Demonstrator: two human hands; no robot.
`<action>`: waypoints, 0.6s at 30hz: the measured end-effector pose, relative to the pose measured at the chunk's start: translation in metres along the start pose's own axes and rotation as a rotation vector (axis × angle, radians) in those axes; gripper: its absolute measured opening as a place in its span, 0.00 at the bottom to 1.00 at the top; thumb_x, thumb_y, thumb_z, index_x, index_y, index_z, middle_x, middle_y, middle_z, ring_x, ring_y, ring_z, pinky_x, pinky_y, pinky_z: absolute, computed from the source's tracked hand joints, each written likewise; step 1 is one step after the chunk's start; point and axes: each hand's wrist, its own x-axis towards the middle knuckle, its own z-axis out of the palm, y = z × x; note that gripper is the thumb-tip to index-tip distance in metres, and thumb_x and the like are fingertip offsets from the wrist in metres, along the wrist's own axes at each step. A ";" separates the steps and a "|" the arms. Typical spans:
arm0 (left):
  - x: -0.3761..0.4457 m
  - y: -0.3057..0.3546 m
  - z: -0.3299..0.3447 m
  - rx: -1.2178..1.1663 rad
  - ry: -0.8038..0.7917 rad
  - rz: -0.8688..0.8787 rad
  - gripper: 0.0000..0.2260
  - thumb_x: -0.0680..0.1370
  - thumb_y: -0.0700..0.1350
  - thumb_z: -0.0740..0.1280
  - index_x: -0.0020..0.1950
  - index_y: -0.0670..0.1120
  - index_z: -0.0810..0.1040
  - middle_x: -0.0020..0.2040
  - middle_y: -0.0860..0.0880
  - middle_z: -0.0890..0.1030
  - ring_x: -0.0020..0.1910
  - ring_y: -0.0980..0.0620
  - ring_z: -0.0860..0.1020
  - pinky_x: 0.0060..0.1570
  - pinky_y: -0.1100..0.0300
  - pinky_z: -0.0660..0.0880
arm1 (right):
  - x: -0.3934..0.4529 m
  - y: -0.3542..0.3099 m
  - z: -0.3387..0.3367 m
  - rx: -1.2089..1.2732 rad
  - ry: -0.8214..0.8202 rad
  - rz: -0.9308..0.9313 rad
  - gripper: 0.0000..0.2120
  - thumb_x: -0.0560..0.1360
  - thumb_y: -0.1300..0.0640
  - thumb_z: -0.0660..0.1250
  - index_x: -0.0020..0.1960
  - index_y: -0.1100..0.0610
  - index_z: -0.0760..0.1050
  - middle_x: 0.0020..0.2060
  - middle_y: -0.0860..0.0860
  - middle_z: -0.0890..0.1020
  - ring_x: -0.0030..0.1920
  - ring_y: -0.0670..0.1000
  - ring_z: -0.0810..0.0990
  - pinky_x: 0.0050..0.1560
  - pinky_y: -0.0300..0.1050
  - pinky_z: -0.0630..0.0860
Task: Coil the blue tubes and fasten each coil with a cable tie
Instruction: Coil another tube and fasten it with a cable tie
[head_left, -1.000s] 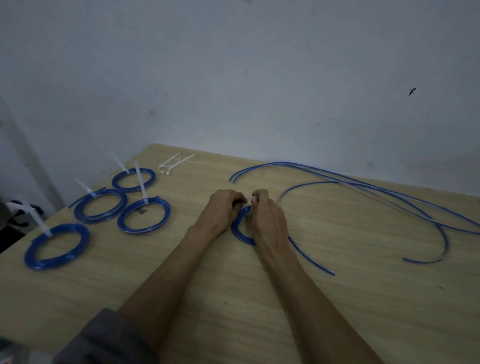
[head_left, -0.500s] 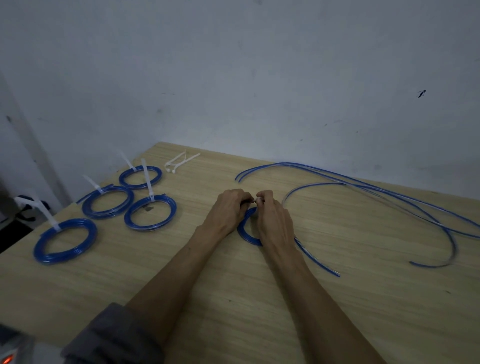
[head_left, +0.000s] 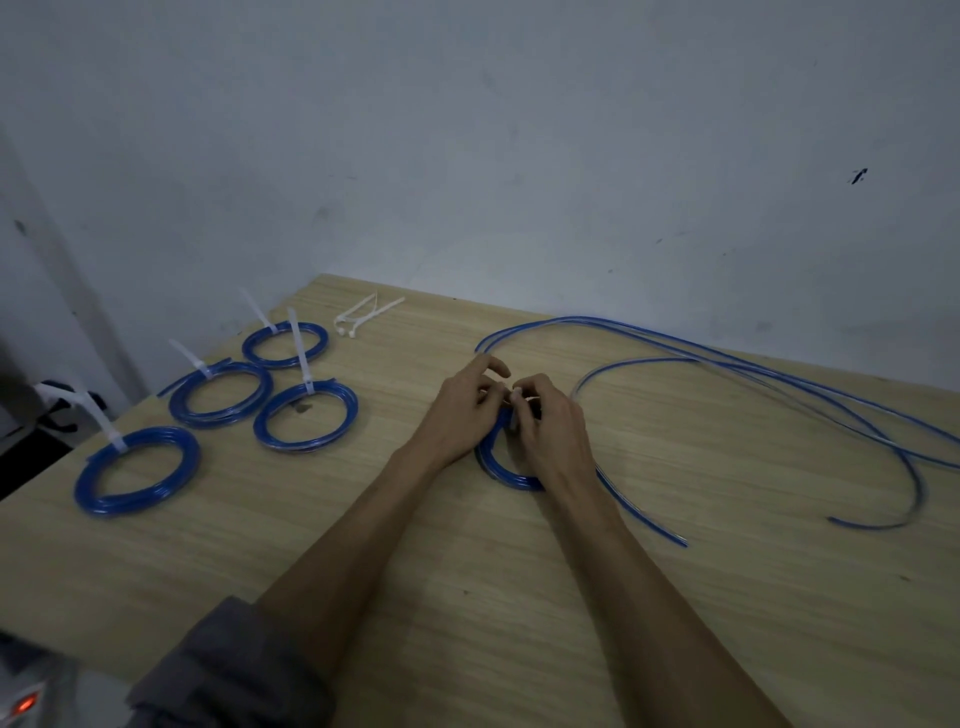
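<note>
4 tied coils (head_left: 306, 418) on table (head_left: 467, 623)

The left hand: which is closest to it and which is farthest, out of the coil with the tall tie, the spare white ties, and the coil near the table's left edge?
Measured from the left hand in the head view:
1. The coil with the tall tie, just to its left.
2. The spare white ties, beyond it near the wall.
3. The coil near the table's left edge, far left.

Bare forearms — grey sleeve (head_left: 228, 670) bunched up above the left elbow
</note>
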 end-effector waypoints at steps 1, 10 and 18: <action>-0.002 0.003 -0.001 -0.015 -0.022 -0.001 0.04 0.81 0.45 0.64 0.55 0.53 0.75 0.47 0.49 0.84 0.45 0.57 0.84 0.49 0.56 0.82 | 0.000 0.001 0.000 0.015 -0.001 0.007 0.04 0.83 0.55 0.62 0.52 0.51 0.75 0.42 0.44 0.81 0.44 0.45 0.80 0.48 0.46 0.79; 0.001 0.003 0.001 0.272 0.137 0.327 0.05 0.78 0.40 0.70 0.51 0.43 0.85 0.47 0.50 0.80 0.45 0.54 0.79 0.48 0.57 0.79 | 0.001 0.003 -0.001 0.044 -0.035 0.022 0.04 0.83 0.53 0.62 0.51 0.51 0.75 0.39 0.46 0.82 0.43 0.46 0.81 0.46 0.45 0.78; 0.003 0.008 -0.008 0.336 0.162 0.395 0.03 0.78 0.38 0.70 0.45 0.44 0.82 0.43 0.52 0.78 0.42 0.55 0.78 0.45 0.53 0.77 | 0.002 0.003 -0.002 0.036 -0.070 0.054 0.07 0.82 0.49 0.63 0.54 0.50 0.78 0.44 0.47 0.84 0.48 0.47 0.81 0.51 0.50 0.79</action>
